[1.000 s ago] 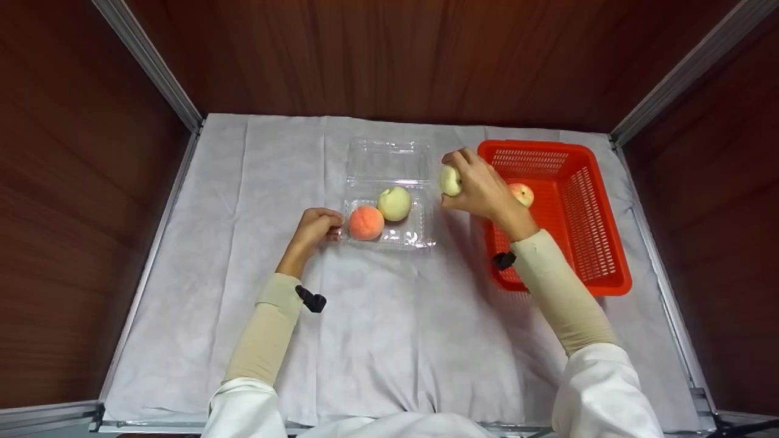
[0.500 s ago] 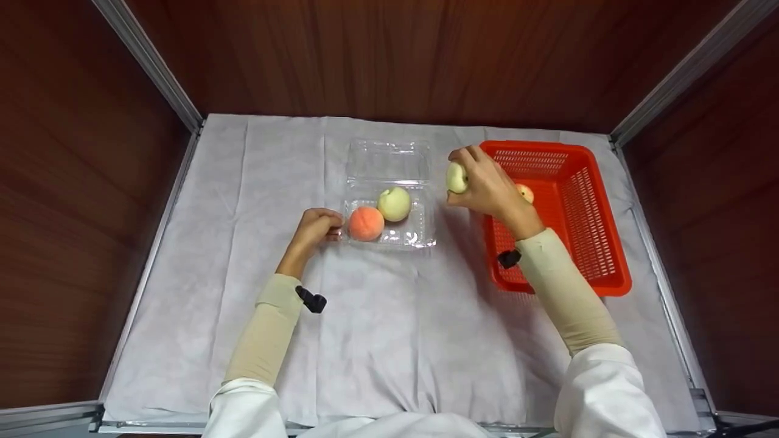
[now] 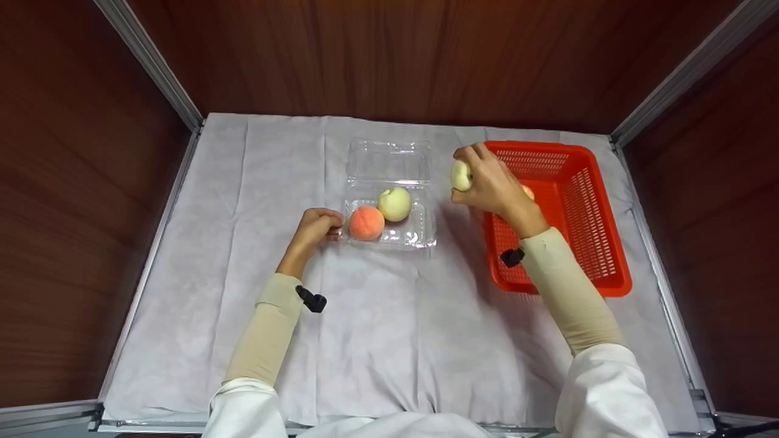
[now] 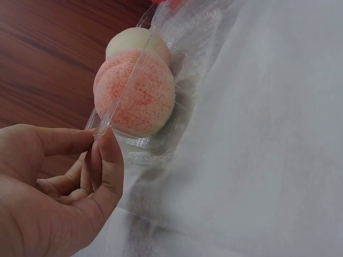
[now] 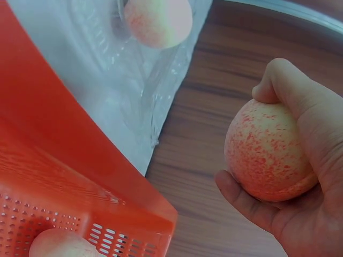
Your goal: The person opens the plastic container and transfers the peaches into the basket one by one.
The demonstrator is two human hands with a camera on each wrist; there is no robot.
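Observation:
A clear plastic clamshell (image 3: 414, 234) lies open with its lid to the back. In its tray a pink-orange peach (image 3: 367, 223) touches a pale yellow-green one (image 3: 395, 204). The left hand (image 3: 316, 226) pinches the tray's left edge between thumb and finger; in the left wrist view that hand (image 4: 69, 182) grips the rim beside the pink peach (image 4: 136, 91). Above the cloth, between clamshell and basket, the right hand (image 3: 490, 185) holds a third peach (image 3: 461, 175). In the right wrist view this held peach (image 5: 270, 152) shows red speckles, with fingers and thumb around it.
A red perforated basket (image 3: 616, 255) stands at the right, partly under the right forearm. Inside it lies a peach (image 3: 528, 192), partly hidden by the right wrist. A white cloth (image 3: 377, 340) covers the table, and brown wood-grain panels (image 3: 389, 61) stand at the back and sides.
The right hand has moved a little to the right with its peach, toward the basket, and its wrist now covers more of the peach inside. The left hand and the clamshell have stayed put.

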